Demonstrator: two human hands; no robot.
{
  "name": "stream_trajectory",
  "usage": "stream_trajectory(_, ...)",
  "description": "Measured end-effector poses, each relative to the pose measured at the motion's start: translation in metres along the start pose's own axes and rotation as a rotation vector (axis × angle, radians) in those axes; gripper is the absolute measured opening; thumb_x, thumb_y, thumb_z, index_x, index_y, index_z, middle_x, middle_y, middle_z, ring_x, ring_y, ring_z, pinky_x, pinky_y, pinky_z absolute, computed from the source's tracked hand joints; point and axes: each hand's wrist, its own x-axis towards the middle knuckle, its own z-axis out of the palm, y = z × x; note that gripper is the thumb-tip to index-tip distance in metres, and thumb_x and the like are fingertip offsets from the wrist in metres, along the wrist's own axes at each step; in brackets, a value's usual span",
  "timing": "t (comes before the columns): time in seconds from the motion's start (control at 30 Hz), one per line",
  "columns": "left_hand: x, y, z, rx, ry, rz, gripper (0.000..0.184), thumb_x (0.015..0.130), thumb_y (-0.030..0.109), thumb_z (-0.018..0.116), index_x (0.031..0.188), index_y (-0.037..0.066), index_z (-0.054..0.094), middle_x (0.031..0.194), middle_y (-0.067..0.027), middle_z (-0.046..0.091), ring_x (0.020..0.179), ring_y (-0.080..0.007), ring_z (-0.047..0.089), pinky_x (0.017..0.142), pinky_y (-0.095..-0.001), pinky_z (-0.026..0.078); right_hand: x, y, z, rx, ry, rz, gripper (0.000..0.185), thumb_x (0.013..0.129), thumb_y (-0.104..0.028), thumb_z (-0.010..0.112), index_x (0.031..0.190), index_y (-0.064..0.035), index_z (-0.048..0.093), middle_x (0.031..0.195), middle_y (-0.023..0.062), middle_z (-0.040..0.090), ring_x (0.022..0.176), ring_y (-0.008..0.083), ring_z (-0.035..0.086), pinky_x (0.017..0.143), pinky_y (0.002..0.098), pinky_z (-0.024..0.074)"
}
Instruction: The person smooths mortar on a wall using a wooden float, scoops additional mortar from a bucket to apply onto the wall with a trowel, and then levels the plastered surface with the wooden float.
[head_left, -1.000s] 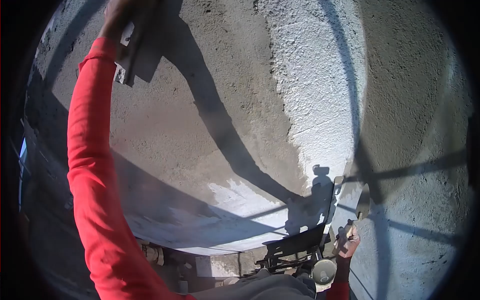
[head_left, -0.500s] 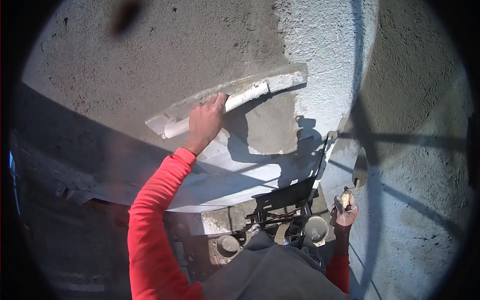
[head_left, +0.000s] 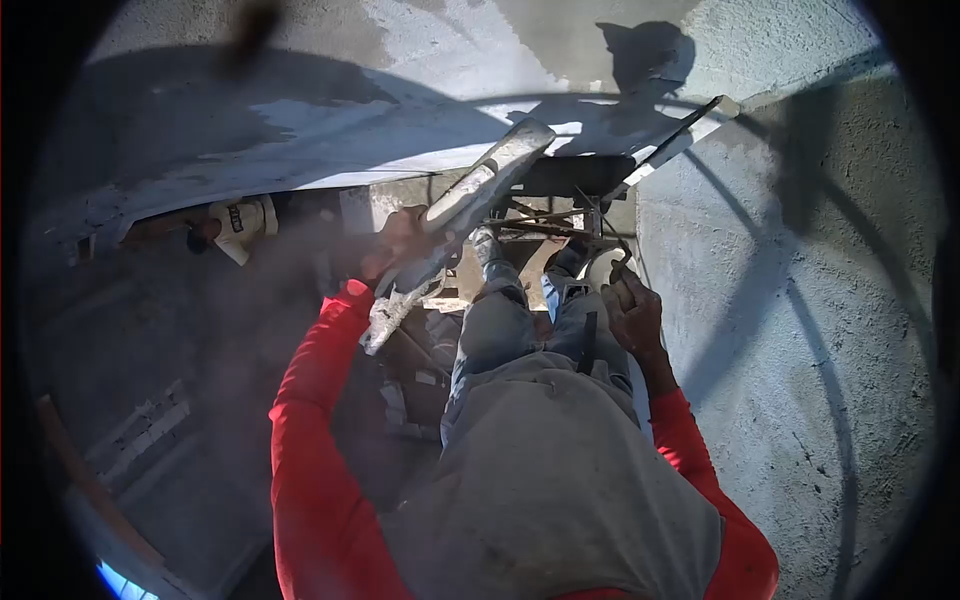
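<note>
- Board (head_left: 100,490), reddish brown: at far left, well apart from the float and lower in view.
- Person (head_left: 243,222) in a pale top with dark lettering: left of the float, below the wall's lower edge, partly hidden; hands not discernible.
- Wall (head_left: 210,110), grey with whitish patches, partly shaded: beyond the float, across the top of the view.
- Left sleeve (head_left: 310,405), red: below and left of the float, running up to the left hand.
- Left hand (head_left: 398,238): at the middle of the float, fingers closed around its grip.
- Float (head_left: 505,155), long, pale, with a raised grip along its back: in the left hand, tilted, upper end to the right, lower end to the left; lower end crusted with whitish material.
- Bars (head_left: 548,222), thin and dark: just right of the float, crossing one another.
- Trousers (head_left: 490,325) and grey shirt (head_left: 550,480): below and right of the float.
- Bucket (head_left: 603,266), pale-rimmed: right of the float, partly covered by the right hand.
- Right hand (head_left: 635,308): right of the float, fingers curled around something narrow and dark, too shaded to identify.
- Strip (head_left: 690,140), pale with a dark edge: right of the float, slanting up to the right.
- Side wall (head_left: 770,320), rough, grey, crossed by shadows: far right of the float.
</note>
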Motion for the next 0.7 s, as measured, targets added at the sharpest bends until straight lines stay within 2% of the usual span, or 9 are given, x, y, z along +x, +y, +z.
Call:
stream_trajectory(0.03, -0.022, -0.004, 0.003, -0.339, 0.016, 0.139, 0.063, 0.093, 0.054, 0.081, 0.121, -0.002, 0.074, 0.091, -0.0111, 0.076, 0.080, -0.0181, 0.073, 0.076, -0.0387, 0.057, -0.006, -0.003, 0.012, -0.035, -0.075, -0.092, 0.049, 0.092, -0.017, 0.080, 0.136, 0.0035, 0.069, 0.104, 0.0240, 0.077, 0.089, 0.0340, 0.078, 0.078, 0.0426, 0.0617)
stream_trajectory(0.13, 0.033, -0.104, 0.046, -0.633, 0.024, 0.039, 0.056, 0.101, 0.055, 0.072, 0.119, 0.001, 0.074, 0.096, -0.0049, 0.073, 0.077, -0.0131, 0.067, 0.071, -0.0305, 0.054, -0.013, -0.021, 0.041, -0.109, -0.301, -0.278, 0.048, 0.088, -0.021, 0.082, 0.130, 0.0011, 0.071, 0.100, 0.0207, 0.075, 0.085, 0.0393, 0.076, 0.075, 0.0466, 0.0615)
stream_trajectory(0.17, 0.028, -0.089, 0.034, -0.404, 0.020, -0.098, 0.056, 0.103, 0.056, 0.070, 0.120, 0.003, 0.074, 0.100, -0.0052, 0.073, 0.077, -0.0116, 0.067, 0.069, -0.0291, 0.053, -0.015, -0.035, 0.044, -0.084, -0.344, -0.327, 0.048, 0.087, -0.021, 0.083, 0.129, 0.0007, 0.072, 0.100, 0.0202, 0.075, 0.084, 0.0390, 0.076, 0.074, 0.0463, 0.0614)
stream_trajectory(0.2, 0.024, -0.098, 0.044, -0.753, 0.030, 0.035, 0.052, 0.106, 0.056, 0.065, 0.123, 0.007, 0.070, 0.099, -0.0043, 0.068, 0.078, -0.0105, 0.064, 0.067, -0.0261, 0.052, -0.019, -0.051, 0.047, -0.061, -0.382, -0.374, 0.047, 0.087, -0.020, 0.083, 0.128, 0.0002, 0.072, 0.100, 0.0198, 0.075, 0.084, 0.0387, 0.076, 0.073, 0.0460, 0.0612)
stream_trajectory(0.3, 0.083, -0.150, 0.074, -1.036, -0.112, -0.168, 0.050, 0.107, 0.052, 0.064, 0.130, 0.008, 0.062, 0.094, -0.0041, 0.063, 0.078, -0.0130, 0.061, 0.066, -0.0265, 0.052, -0.030, -0.073, 0.062, 0.043, -0.459, -0.482, 0.047, 0.084, -0.022, 0.085, 0.127, -0.0051, 0.073, 0.097, 0.0142, 0.075, 0.080, 0.0346, 0.076, 0.069, 0.0445, 0.0605)
stream_trajectory(0.43, 0.104, -0.191, 0.110, -1.755, -0.232, -0.011, 0.046, 0.107, 0.049, 0.066, 0.129, 0.008, 0.058, 0.092, -0.0052, 0.062, 0.072, -0.0141, 0.061, 0.065, -0.0269, 0.054, -0.040, -0.081, 0.085, 0.013, -0.562, -0.423, 0.048, 0.086, -0.029, 0.085, 0.129, -0.0100, 0.075, 0.096, 0.0112, 0.077, 0.084, 0.0332, 0.078, 0.073, 0.0457, 0.0618)
stream_trajectory(0.53, 0.108, -0.200, 0.120, -1.833, -0.329, 0.080, 0.048, 0.106, 0.049, 0.069, 0.127, 0.008, 0.058, 0.095, -0.0067, 0.062, 0.074, -0.0151, 0.062, 0.067, -0.0275, 0.056, -0.022, -0.081, 0.125, 0.008, -0.556, -0.290, 0.048, 0.089, -0.034, 0.082, 0.129, -0.0092, 0.075, 0.099, 0.0144, 0.079, 0.086, 0.0363, 0.077, 0.077, 0.0479, 0.0614)
stream_trajectory(0.63, 0.099, -0.195, 0.107, -1.428, -0.332, -0.116, 0.048, 0.104, 0.047, 0.073, 0.128, 0.008, 0.059, 0.095, -0.0072, 0.062, 0.074, -0.0158, 0.062, 0.064, -0.0281, 0.057, 0.027, -0.062, 0.190, -0.085, -0.473, -0.222, 0.050, 0.090, -0.039, 0.080, 0.130, -0.0086, 0.075, 0.100, 0.0190, 0.079, 0.088, 0.0400, 0.077, 0.079, 0.0490, 0.0608)
stream_trajectory(0.7, 0.083, -0.189, 0.123, -1.618, -0.250, -0.166, 0.041, 0.105, 0.045, 0.070, 0.121, 0.008, 0.062, 0.087, -0.0031, 0.062, 0.063, -0.0135, 0.060, 0.056, -0.0269, 0.054, 0.075, -0.039, 0.251, -0.145, -0.457, -0.087, 0.053, 0.088, -0.044, 0.080, 0.127, -0.0083, 0.076, 0.098, 0.0214, 0.079, 0.090, 0.0415, 0.076, 0.079, 0.0487, 0.0604)
